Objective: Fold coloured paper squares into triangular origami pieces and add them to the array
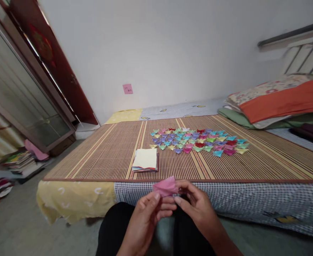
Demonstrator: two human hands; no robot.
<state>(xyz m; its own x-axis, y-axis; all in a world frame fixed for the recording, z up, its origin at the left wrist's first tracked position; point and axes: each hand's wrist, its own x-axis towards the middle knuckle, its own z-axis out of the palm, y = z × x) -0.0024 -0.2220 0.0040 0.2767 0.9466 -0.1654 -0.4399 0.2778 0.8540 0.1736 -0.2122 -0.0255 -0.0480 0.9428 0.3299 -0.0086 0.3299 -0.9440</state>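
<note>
A piece of folded pink paper [165, 186] is held over my lap, just in front of the bed's edge. My left hand [152, 209] grips its lower left part between thumb and fingers. At the paper's right edge, my right hand [195, 202] has thumb and index finger closed on a corner, partly hidden. Beyond them a stack of square paper sheets [145, 158], pale yellow on top, lies on the striped mat [97, 156]. Many small folded paper pieces [199, 144] in several colours stand in rows to the right of the stack.
The mat covers a bed with a checked and yellow sheet [76, 195] hanging over its front. Folded bedding [281, 99] is piled at the back right. A pink note [127, 89] sticks to the white wall. Books [20, 161] lie by the glass door at left.
</note>
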